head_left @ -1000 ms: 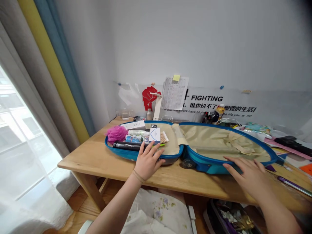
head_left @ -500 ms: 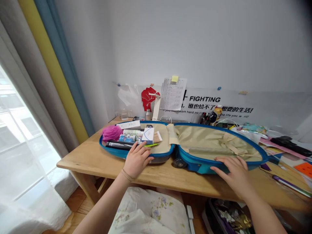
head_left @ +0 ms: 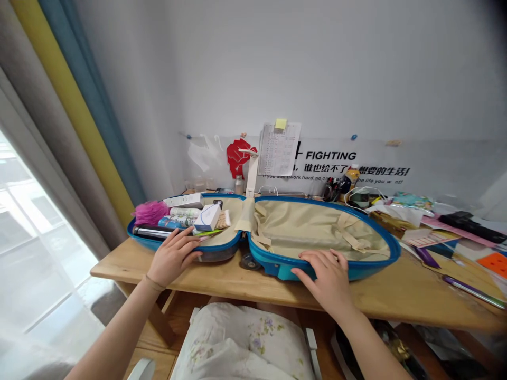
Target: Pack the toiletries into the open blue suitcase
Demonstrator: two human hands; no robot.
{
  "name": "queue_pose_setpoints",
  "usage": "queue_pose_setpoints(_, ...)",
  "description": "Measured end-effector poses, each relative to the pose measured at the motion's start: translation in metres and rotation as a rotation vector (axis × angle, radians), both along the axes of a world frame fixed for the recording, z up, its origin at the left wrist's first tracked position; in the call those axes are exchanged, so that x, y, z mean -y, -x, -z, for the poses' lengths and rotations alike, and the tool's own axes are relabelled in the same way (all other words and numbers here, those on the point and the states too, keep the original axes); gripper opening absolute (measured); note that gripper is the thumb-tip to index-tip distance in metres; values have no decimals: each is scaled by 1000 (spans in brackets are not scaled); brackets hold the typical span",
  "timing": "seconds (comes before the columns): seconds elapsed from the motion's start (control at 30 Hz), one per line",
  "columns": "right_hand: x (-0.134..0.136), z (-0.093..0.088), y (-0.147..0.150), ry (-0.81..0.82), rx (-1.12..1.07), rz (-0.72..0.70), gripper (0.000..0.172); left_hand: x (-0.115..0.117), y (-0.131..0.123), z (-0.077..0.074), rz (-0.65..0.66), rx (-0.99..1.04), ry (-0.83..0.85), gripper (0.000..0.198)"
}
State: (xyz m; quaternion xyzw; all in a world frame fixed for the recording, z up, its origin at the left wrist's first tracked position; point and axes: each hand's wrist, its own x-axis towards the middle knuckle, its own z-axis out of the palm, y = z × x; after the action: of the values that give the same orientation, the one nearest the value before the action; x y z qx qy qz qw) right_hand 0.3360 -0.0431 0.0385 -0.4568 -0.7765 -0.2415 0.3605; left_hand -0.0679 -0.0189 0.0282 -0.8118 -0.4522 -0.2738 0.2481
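Observation:
A blue suitcase [head_left: 293,227] lies spread apart on the wooden desk, beige lining facing up. My left hand [head_left: 173,258] grips the front rim of its left half, fingers over the edge. On the right half's front rim is my right hand [head_left: 328,277], fingers inside and thumb outside. The left half holds a pink bath puff [head_left: 150,212], a long white box [head_left: 184,200], a small white-and-blue box [head_left: 208,217], cotton swabs [head_left: 223,219], several bottles and a black tube [head_left: 152,232] partly behind my left fingers. The right half shows only lining and straps [head_left: 350,235].
Papers, a purple pen [head_left: 473,292] and a black object [head_left: 471,227] crowd the desk's right side. A white lamp [head_left: 252,177], pens and an orange bottle [head_left: 351,175] stand along the wall. Curtains [head_left: 79,105] hang left; a bin sits below the desk.
The suitcase has slid left along the desk with both my hands on its rims. The things inside its left half have moved along with it.

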Motion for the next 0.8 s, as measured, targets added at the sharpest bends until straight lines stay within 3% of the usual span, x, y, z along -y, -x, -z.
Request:
queue_pose_setpoints(0.27,-3,7,61,30,-107,-60,24,4,56,3,-110,42,27,37)
queue_pose_setpoints(0.47,0,6,82,98,-95,-134,21,16,65,-7,-230,121,148,39)
queue_pose_setpoints(0.6,2,8,55,72,-47,-196,32,17,61,-23,-269,174,196,42)
queue_pose_setpoints(0.8,-29,24,-43,-80,-206,20,41,-5,47,-57,-475,211,273,54)
